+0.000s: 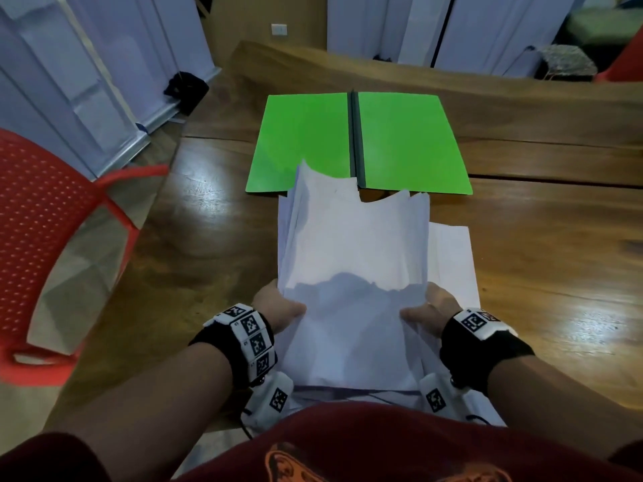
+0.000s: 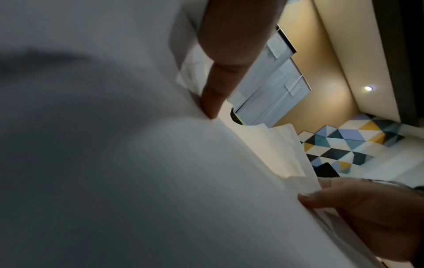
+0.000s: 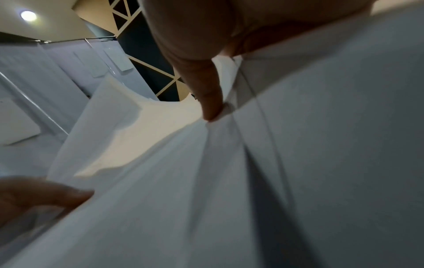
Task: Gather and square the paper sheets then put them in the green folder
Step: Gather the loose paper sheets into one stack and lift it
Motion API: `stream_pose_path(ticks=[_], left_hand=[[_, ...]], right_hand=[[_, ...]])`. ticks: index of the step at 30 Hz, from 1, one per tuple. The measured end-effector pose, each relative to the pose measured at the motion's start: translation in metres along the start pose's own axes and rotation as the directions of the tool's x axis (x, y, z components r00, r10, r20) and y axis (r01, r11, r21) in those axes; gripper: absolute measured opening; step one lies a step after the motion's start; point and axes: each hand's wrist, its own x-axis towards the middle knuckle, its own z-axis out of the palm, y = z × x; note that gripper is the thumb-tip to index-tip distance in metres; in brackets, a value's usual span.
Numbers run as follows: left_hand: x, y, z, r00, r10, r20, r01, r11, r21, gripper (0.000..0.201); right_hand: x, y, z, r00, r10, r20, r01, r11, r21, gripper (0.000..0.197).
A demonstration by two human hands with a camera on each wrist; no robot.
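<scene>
At the bottom centre of the head view, the left hand (image 1: 278,307) and the right hand (image 1: 429,309) grip a stack of paper sheets (image 1: 351,252) between them, one hand on each long side edge near the stack's near end. Each thumb lies on the top sheet, while the fingers are hidden beneath the stack. In the left wrist view a finger of the left hand (image 2: 215,94) presses against the underside of the paper. In the right wrist view a finger of the right hand (image 3: 206,90) presses the paper the same way.

The stack is lifted and tilted, with its long axis running from the lower centre of the frame up toward the middle. Its far end is ragged and uneven, with the sheet edges fanned out at different heights. One loose sheet (image 1: 452,259) lies flat on the wooden table (image 1: 556,266), just right of the held stack and partly under it.

Beyond the stack's far end, in the upper middle of the frame, the green folder (image 1: 400,140) lies open and flat on the table, its dark spine pointing away from the person. The stack's far left corner overlaps the folder's near edge in the picture. A red chair (image 1: 52,238) stands at the left edge.
</scene>
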Motion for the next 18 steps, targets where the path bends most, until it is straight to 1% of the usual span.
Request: stream_pose_path(ticks=[2,3,4,5,6,7,8,9,10,11,12,13,14,15,16,17,18], left_hand=[[-0.007,0.002,0.0,0.996,0.076,-0.041,-0.076,0.997,0.005,0.041],[-0.01,0.003,-0.003,0.992,0.114,-0.05,-0.114,0.993,-0.01,0.037],[-0.014,0.006,-0.007,0.986,0.155,-0.062,-0.156,0.988,-0.018,0.03],[-0.018,0.011,-0.013,0.978,0.197,-0.063,-0.199,0.98,-0.025,0.023],[-0.023,0.017,-0.02,0.971,0.232,-0.06,-0.234,0.971,-0.041,0.018],[-0.026,0.022,-0.028,0.964,0.26,-0.062,-0.264,0.962,-0.064,0.018],[-0.029,0.028,-0.037,0.956,0.284,-0.067,-0.289,0.953,-0.085,0.02],[-0.031,0.034,-0.044,0.947,0.315,-0.065,-0.32,0.941,-0.112,0.021],[-0.033,0.041,-0.05,0.94,0.336,-0.057,-0.341,0.931,-0.13,0.023],[-0.037,0.049,-0.054,0.931,0.363,-0.04,-0.365,0.919,-0.153,0.024],[-0.038,0.055,-0.059,0.923,0.384,-0.028,-0.383,0.909,-0.166,0.029],[-0.04,0.063,-0.064,0.912,0.409,-0.017,-0.405,0.897,-0.174,0.038],[-0.042,0.071,-0.067,0.9,0.436,0.001,-0.428,0.884,-0.19,0.042],[-0.045,0.078,-0.069,0.884,0.467,0.031,-0.45,0.866,-0.217,0.042],[-0.048,0.084,-0.07,0.861,0.504,0.066,-0.477,0.846,-0.239,0.045],[-0.05,0.09,-0.07,0.84,0.535,0.094,-0.502,0.83,-0.242,0.052],[-0.053,0.092,-0.067,0.838,0.537,0.1,-0.507,0.833,-0.222,0.057]], right_hand=[[-0.003,-0.001,-0.006,1.0,-0.024,-0.002,0.024,0.998,0.051,0.048],[-0.004,0.001,-0.011,1.0,-0.015,-0.024,0.018,0.994,0.108,0.053],[-0.005,0.005,-0.018,0.997,0.006,-0.076,0.006,0.986,0.169,0.066],[-0.005,0.011,-0.027,0.986,0.05,-0.158,-0.016,0.977,0.211,0.084],[-0.007,0.014,-0.036,0.967,0.087,-0.238,-0.026,0.968,0.248,0.102],[-0.009,0.017,-0.045,0.949,0.106,-0.296,-0.013,0.953,0.301,0.116],[-0.008,0.022,-0.055,0.94,0.114,-0.321,0.024,0.918,0.395,0.12],[-0.012,0.022,-0.063,0.946,0.092,-0.311,0.085,0.856,0.511,0.114],[-0.016,0.021,-0.071,0.961,0.027,-0.277,0.157,0.771,0.617,0.101],[-0.019,0.018,-0.078,0.963,-0.073,-0.258,0.236,0.691,0.684,0.081],[-0.025,0.011,-0.085,0.949,-0.185,-0.256,0.315,0.608,0.729,0.056],[-0.033,0.002,-0.091,0.911,-0.306,-0.276,0.4,0.501,0.767,0.039],[-0.041,-0.008,-0.098,0.857,-0.413,-0.308,0.473,0.397,0.786,0.035],[-0.049,-0.019,-0.105,0.814,-0.469,-0.343,0.517,0.314,0.796,0.038],[-0.06,-0.032,-0.111,0.772,-0.513,-0.375,0.55,0.242,0.799,0.048],[-0.066,-0.041,-0.114,0.737,-0.544,-0.401,0.576,0.195,0.794,0.06],[-0.067,-0.048,-0.113,0.717,-0.567,-0.404,0.583,0.17,0.795,0.062]])
